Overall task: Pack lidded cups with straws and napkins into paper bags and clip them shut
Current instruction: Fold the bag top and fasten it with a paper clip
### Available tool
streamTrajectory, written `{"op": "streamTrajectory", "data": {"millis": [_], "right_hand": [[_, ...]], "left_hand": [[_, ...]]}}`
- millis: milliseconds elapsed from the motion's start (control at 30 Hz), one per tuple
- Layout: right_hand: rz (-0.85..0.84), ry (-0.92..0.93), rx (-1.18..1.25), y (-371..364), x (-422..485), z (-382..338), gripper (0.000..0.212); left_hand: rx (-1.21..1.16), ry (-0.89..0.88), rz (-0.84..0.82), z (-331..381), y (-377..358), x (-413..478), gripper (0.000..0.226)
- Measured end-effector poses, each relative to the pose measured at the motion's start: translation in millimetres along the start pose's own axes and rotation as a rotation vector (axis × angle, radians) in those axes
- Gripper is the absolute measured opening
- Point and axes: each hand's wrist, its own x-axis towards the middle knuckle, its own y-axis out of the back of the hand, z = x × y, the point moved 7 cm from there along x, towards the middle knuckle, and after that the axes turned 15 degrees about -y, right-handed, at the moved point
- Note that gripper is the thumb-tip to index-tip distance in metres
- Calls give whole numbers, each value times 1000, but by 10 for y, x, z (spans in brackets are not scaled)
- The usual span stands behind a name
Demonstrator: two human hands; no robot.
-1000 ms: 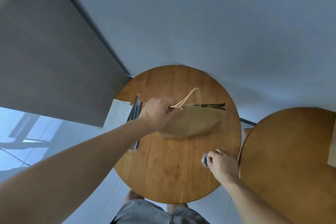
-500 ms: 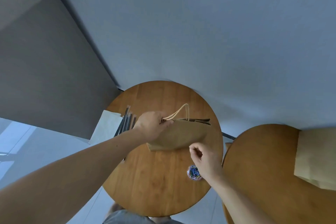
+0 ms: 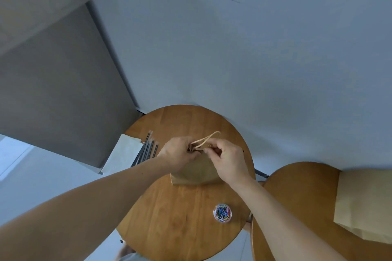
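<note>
A brown paper bag stands on the round wooden table, its rope handles sticking up. My left hand pinches the bag's top edge from the left. My right hand meets it from the right, thumb and forefinger pinched at the same top edge; something small may be between them, but it is too small to tell. A clear round tub of coloured paper clips sits near the table's front right. The bag's contents are hidden.
Dark straws and white napkins lie at the table's left edge. A second round table on the right carries flat brown paper bags. A grey wall rises behind.
My right hand left the clip tub and rose to the bag's top, joining my left hand. The camera tilted upward, so the tables sit lower in view.
</note>
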Motion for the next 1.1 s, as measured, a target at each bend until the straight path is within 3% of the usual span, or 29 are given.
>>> {"op": "streamTrajectory", "data": {"millis": [200, 367, 567, 867, 1100], "right_hand": [[-86, -89, -114, -71, 186, 71, 13], [-158, -107, -204, -147, 287, 119, 18], [-167, -127, -180, -143, 324, 128, 13], [-174, 15, -353, -215, 308, 56, 14], [-166, 98, -428, -228, 250, 65, 17]], "left_hand": [[-52, 11, -15, -21, -3, 4, 17], [-12, -10, -11, -5, 3, 7, 33], [-17, -23, -17, -7, -19, 9, 12], [-30, -30, -9, -1, -26, 15, 11], [-60, -37, 12, 14, -51, -4, 27]]}}
